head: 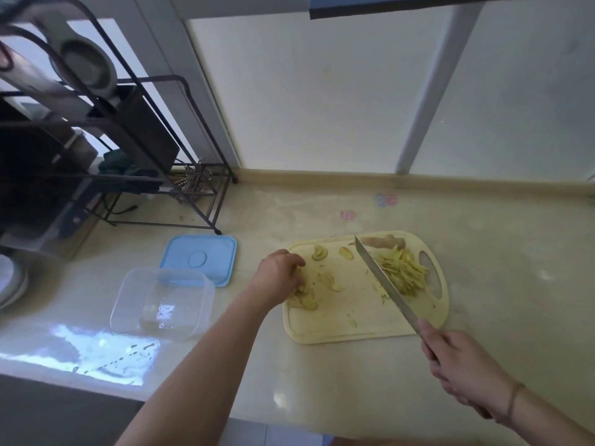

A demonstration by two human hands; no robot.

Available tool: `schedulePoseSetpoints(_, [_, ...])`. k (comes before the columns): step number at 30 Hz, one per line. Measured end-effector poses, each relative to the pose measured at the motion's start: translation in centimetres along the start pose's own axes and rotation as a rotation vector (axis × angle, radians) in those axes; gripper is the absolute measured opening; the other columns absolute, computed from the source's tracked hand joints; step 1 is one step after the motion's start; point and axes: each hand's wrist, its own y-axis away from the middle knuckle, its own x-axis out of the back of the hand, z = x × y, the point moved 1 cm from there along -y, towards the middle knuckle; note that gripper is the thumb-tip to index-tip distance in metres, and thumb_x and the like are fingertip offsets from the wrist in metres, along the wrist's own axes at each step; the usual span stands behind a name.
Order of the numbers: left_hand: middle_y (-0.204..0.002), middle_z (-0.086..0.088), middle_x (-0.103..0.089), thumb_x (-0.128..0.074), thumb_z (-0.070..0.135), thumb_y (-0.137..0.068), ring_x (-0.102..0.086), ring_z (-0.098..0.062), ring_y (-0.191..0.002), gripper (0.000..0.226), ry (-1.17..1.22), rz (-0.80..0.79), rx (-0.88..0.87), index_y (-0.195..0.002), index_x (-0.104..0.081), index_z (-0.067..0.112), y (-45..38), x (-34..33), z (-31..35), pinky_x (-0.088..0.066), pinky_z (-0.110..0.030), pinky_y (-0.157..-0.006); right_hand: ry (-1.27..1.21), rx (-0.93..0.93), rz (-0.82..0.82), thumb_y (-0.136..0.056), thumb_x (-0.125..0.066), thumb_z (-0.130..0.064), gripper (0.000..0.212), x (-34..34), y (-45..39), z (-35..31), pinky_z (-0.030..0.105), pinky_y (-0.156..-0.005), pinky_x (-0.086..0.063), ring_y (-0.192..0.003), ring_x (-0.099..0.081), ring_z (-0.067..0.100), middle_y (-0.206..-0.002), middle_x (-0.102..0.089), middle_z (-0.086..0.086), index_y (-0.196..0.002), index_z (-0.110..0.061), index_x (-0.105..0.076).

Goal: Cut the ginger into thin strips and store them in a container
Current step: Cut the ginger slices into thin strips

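A pale cutting board (360,329) lies on the counter (502,252). The left hand (277,275) curls its fingers onto a heap of ginger slices (304,299) at the board's left edge. The right hand (457,358) grips the handle of a knife (383,281), whose blade slants across the board beside a pile of ginger strips (402,272) near the right edge. An uncut ginger piece (383,242) sits at the far edge. Left of the board stand an open clear container (162,304) and its blue lid (199,257)
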Motion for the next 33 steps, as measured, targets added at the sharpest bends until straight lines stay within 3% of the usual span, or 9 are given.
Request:
schedulePoseSetpoints(4, [-0.116, -0.002, -0.062, -0.068, 0.010, -0.089, -0.059, -0.022, -0.109, 0.038, 0.007, -0.031, -0.046, -0.126, -0.068, 0.018, 0.1, -0.4, 0.1, -0.048, -0.028, -0.096, 0.008, -0.012, -0.001, -0.102, -0.043, -0.058, 0.052, -0.3, 0.2, 0.2, 0.015, -0.044, -0.014, -0.041, -0.019, 0.012, -0.052, -0.027, -0.001, -0.072, -0.016, -0.039])
schedulePoseSetpoints(9, [-0.125, 0.007, -0.060, -0.074, 0.033, -0.087, -0.058, -0.020, -0.111, 0.043, -0.254, -0.117, -0.205, -0.128, -0.065, 0.028, 0.4, -0.3, 1.3, -0.043, -0.035, -0.095, 0.024, -0.030, -0.008, -0.102, -0.044, -0.058, 0.051, -0.6, 0.0, 0.4, 0.015, -0.043, -0.014, -0.039, -0.019, 0.011, -0.050, -0.028, -0.003, -0.071, -0.017, -0.039])
schedulePoseSetpoints(12, [-0.117, 0.004, -0.063, -0.069, 0.025, -0.086, -0.062, -0.024, -0.103, 0.032, -0.314, -0.133, -0.259, -0.119, -0.070, 0.026, 0.5, -0.7, 2.0, -0.048, -0.034, -0.089, 0.035, -0.029, -0.018, -0.102, -0.044, -0.058, 0.052, -0.7, 0.0, 0.3, 0.016, -0.044, -0.014, -0.040, -0.019, 0.011, -0.050, -0.028, -0.003, -0.071, -0.017, -0.039])
schedulePoseSetpoints(16, [-0.110, 0.000, -0.062, -0.070, 0.024, -0.082, -0.061, -0.025, -0.096, 0.033, -0.239, -0.137, -0.205, -0.115, -0.071, 0.020, 0.2, -0.8, 2.0, -0.054, -0.034, -0.083, 0.038, -0.019, -0.022, -0.102, -0.044, -0.058, 0.052, -0.5, -0.1, 0.1, 0.017, -0.043, -0.015, -0.041, -0.019, 0.012, -0.052, -0.028, -0.002, -0.071, -0.017, -0.038])
schedulePoseSetpoints(20, [-0.100, -0.001, -0.060, -0.063, 0.025, -0.087, -0.059, -0.023, -0.086, 0.025, -0.252, -0.079, -0.172, -0.109, -0.070, 0.014, 0.2, -0.9, 2.3, -0.051, -0.030, -0.070, 0.051, -0.020, -0.023, -0.103, -0.042, -0.058, 0.053, -0.3, -0.2, 0.3, 0.017, -0.043, -0.015, -0.040, -0.020, 0.012, -0.051, -0.028, -0.003, -0.070, -0.017, -0.038])
schedulePoseSetpoints(24, [-0.096, -0.006, -0.058, -0.050, 0.007, -0.090, -0.060, -0.029, -0.084, 0.020, -0.365, 0.015, -0.189, -0.101, -0.066, 0.005, 1.0, -1.9, 3.1, -0.048, -0.035, -0.064, 0.050, -0.020, -0.031, -0.102, -0.042, -0.059, 0.053, -0.3, -0.2, 0.3, 0.017, -0.043, -0.015, -0.041, -0.019, 0.012, -0.051, -0.029, -0.003, -0.070, -0.017, -0.038])
schedulePoseSetpoints(26, [-0.107, -0.009, -0.065, -0.053, 0.002, -0.087, -0.065, -0.033, -0.088, 0.026, -0.178, 0.126, -0.215, -0.106, -0.070, 0.003, 1.6, -3.0, 3.5, -0.055, -0.037, -0.069, 0.044, -0.019, -0.030, -0.102, -0.042, -0.059, 0.053, -0.2, -0.3, 0.4, 0.017, -0.043, -0.015, -0.042, -0.019, 0.013, -0.052, -0.028, -0.002, -0.070, -0.017, -0.038])
schedulePoseSetpoints(29, [-0.113, -0.007, -0.068, -0.065, -0.003, -0.082, -0.067, -0.021, -0.082, 0.022, 0.264, 0.300, -0.183, -0.100, -0.076, 0.003, 3.8, -5.5, 5.4, -0.055, -0.026, -0.077, 0.035, -0.018, -0.024, -0.102, -0.043, -0.059, 0.053, -0.1, -0.4, 0.5, 0.017, -0.043, -0.015, -0.042, -0.019, 0.013, -0.052, -0.027, -0.002, -0.069, -0.017, -0.037])
schedulePoseSetpoints(33, [-0.108, 0.002, -0.058, -0.068, -0.001, -0.084, -0.064, -0.018, -0.086, 0.018, 0.415, 0.300, -0.131, -0.101, -0.074, 0.004, 5.9, -9.4, 6.5, -0.059, -0.032, -0.078, 0.011, -0.030, -0.016, -0.101, -0.043, -0.059, 0.053, -0.1, -0.5, 0.5, 0.016, -0.044, -0.016, -0.043, -0.020, 0.013, -0.053, -0.028, -0.001, -0.069, -0.017, -0.038])
